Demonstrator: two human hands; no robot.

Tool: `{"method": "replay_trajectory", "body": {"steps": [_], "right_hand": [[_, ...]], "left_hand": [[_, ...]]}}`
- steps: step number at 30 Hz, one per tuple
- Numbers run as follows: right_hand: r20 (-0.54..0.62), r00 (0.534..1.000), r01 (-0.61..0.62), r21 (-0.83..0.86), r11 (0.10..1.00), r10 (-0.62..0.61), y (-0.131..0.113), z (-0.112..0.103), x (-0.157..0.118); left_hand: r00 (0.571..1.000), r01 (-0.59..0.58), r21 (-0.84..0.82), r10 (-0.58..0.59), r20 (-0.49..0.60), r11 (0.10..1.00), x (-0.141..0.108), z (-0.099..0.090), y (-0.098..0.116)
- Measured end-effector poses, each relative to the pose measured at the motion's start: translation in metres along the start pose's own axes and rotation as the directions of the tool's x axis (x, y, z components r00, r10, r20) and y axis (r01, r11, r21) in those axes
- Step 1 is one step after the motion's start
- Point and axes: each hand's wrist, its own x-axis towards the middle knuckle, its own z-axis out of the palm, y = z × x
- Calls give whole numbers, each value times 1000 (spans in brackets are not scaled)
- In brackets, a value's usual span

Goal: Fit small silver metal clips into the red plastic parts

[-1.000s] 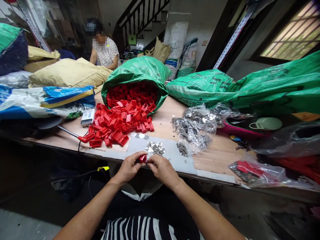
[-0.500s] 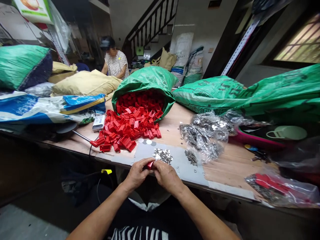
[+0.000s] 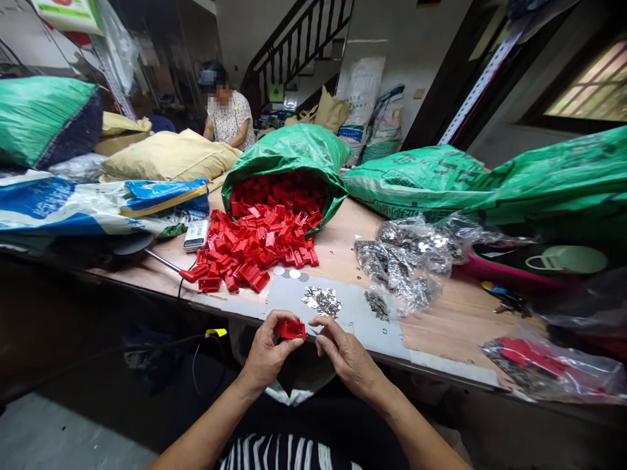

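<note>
Between the thumb and fingers of my left hand (image 3: 267, 349) is a red plastic part (image 3: 292, 329), its hollow side showing, in front of the table edge. Just right of it, my right hand (image 3: 345, 352) has thumb and forefinger apart, with nothing visible between them. Small shiny metal pieces (image 3: 322, 301) lie in a pile on a grey sheet (image 3: 350, 301) beyond my hands. A darker little pile of metal pieces (image 3: 377, 305) is to their right. A heap of red parts (image 3: 249, 251) spills from an open green sack (image 3: 304, 147) at the back.
Clear bags of metal pieces (image 3: 399, 271) lie right of the sheet. A magenta tray (image 3: 490, 274) holds a pale mug lid (image 3: 568, 259). At the front right rests a bag with red parts (image 3: 548, 365). A person (image 3: 228, 117) sits beyond the sacks.
My hands have moved apart. The red part now shows clearly in my left hand, while my right hand has drawn off it to the right. The camera view has shifted slightly.
</note>
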Motion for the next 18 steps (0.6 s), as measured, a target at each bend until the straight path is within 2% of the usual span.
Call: {"method": "replay_trajectory", "body": {"steps": [3, 5, 6, 8, 10, 11, 14, 18], "right_hand": [[40, 999, -4, 48, 999, 2, -2, 2, -3], [67, 998, -12, 81, 997, 6, -4, 3, -3], [84, 996, -14, 93, 996, 6, -6, 3, -4], [111, 994, -14, 103, 995, 2, -9, 4, -5], [112, 994, -7, 99, 995, -4, -12, 4, -5], [104, 994, -1, 95, 995, -9, -14, 4, -6], [75, 997, 29, 79, 996, -35, -17, 3, -6], [46, 998, 43, 47, 998, -45, -17, 2, -6]], "left_hand": [[999, 32, -41, -33, -36, 999, -3, 2, 5], [992, 105, -182, -115, -46, 978, -5, 5, 9], [984, 160, -300, -177, -30, 940, -7, 6, 11], [950, 282, -546, -309, 45, 789, -9, 9, 14], [905, 374, -693, -405, 128, 616, -11, 12, 16], [886, 401, -728, -438, 153, 557, -12, 13, 16], [851, 428, -774, -496, 173, 466, -13, 15, 16], [825, 437, -807, -535, 182, 398, -15, 19, 17]]}}
